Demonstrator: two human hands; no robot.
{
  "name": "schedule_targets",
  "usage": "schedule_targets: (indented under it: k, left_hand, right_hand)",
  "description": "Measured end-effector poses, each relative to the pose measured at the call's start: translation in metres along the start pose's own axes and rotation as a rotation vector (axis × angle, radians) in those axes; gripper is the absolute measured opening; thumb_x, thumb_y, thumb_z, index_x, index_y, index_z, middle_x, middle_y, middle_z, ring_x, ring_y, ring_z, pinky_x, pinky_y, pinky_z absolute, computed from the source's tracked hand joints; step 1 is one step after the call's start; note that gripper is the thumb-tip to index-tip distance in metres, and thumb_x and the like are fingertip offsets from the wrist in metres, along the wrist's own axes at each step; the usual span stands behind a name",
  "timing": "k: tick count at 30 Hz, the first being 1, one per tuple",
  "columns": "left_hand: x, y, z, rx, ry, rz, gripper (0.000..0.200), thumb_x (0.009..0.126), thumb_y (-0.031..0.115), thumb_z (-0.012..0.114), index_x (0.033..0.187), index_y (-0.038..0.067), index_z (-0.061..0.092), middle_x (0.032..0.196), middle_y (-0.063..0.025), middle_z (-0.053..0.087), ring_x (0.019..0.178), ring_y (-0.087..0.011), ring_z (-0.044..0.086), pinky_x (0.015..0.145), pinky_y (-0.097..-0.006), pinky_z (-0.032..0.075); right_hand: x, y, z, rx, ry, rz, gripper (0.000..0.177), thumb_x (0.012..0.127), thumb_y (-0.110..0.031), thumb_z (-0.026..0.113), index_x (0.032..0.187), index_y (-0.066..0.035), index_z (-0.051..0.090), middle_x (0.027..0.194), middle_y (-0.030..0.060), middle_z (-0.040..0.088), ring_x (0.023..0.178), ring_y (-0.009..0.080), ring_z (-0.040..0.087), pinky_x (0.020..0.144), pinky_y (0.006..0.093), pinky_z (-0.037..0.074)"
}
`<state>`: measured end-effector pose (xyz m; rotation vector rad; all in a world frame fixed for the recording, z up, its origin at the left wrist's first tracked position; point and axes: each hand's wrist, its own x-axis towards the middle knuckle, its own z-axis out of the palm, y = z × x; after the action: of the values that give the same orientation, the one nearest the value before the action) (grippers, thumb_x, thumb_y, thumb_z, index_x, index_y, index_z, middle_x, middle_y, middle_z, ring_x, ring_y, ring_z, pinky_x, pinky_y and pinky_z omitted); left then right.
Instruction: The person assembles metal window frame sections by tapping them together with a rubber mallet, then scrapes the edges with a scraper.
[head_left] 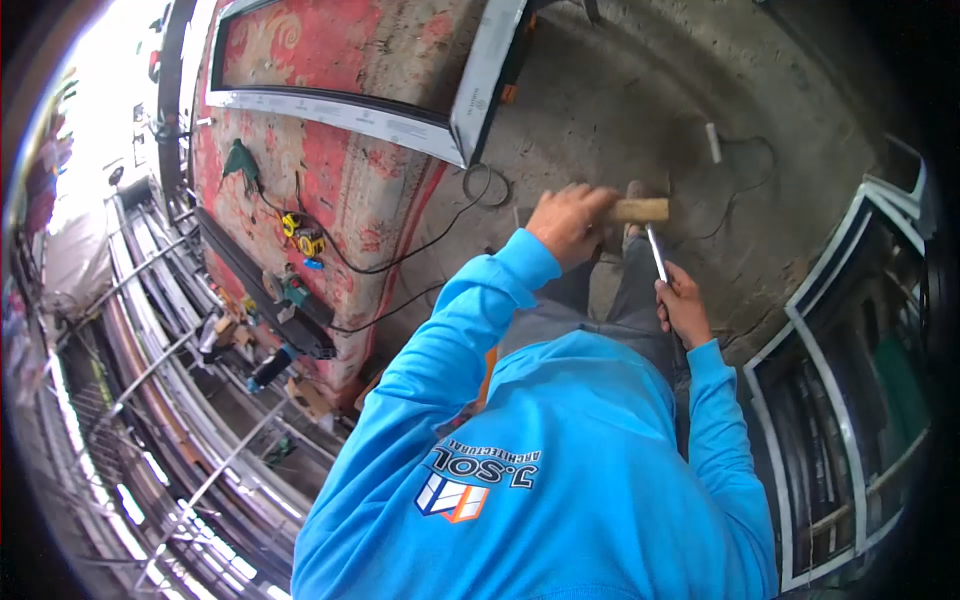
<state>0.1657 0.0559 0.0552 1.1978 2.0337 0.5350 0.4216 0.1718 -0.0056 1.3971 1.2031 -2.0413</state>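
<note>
My left hand [572, 225], slightly blurred, is closed round a wooden-handled tool. Its thick, pale wooden end [640, 210] sticks out to the right, and a grey edge shows at the other side of the fist. The fingers hide the middle of the tool. Lower and to the right, my right hand [684, 303] grips a slim silver metal rod [656, 252]. The rod slants upward, and its upper end overlaps the area just under the wooden end in this view. Both hands are in front of my legs, above the concrete floor [580, 130].
A white-filmed frame [340, 112] lies on a worn red carpet [330, 200]. Near it are a green power tool [239, 160], yellow tape measures [304, 234] and a black cable [400, 262]. Metal profiles [140, 290] fill racks at left; more frames [822, 370] stand at right.
</note>
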Motion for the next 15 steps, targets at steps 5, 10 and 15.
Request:
schedule_targets:
  k: [5,10,15]
  left_hand:
    - [0.035,-0.008,0.007,0.185,0.172,-0.18,0.028,0.068,0.013,0.082,0.092,0.009,0.068,0.09,-0.0097,0.068,0.097,-0.0321,0.064,0.085,-0.0445,0.046]
    - [0.044,-0.025,0.007,0.344,0.271,-0.239,0.036,0.068,0.004,0.079,0.102,0.015,0.075,0.098,-0.0052,0.072,0.098,-0.0302,0.064,0.093,-0.0419,0.045]
    - [0.051,-0.035,0.003,0.408,0.251,-0.257,0.03,0.067,0.003,0.078,0.095,0.013,0.075,0.094,-0.005,0.071,0.094,-0.0298,0.063,0.092,-0.0424,0.045]
  right_hand:
    - [0.022,0.03,-0.018,0.142,0.057,-0.116,0.054,0.099,-0.016,0.06,0.148,-0.004,0.041,0.075,0.0027,0.055,0.049,0.0073,0.048,0.038,0.0256,0.039]
    - [0.03,0.048,-0.04,0.055,0.049,-0.136,0.056,0.1,-0.027,0.062,0.148,-0.006,0.042,0.077,0.0015,0.053,0.051,0.006,0.047,0.04,0.0247,0.04]
    - [0.03,0.062,-0.051,0.054,0.068,-0.108,0.058,0.099,-0.026,0.063,0.149,-0.006,0.041,0.078,0.0012,0.053,0.053,0.0065,0.048,0.041,0.0251,0.041]
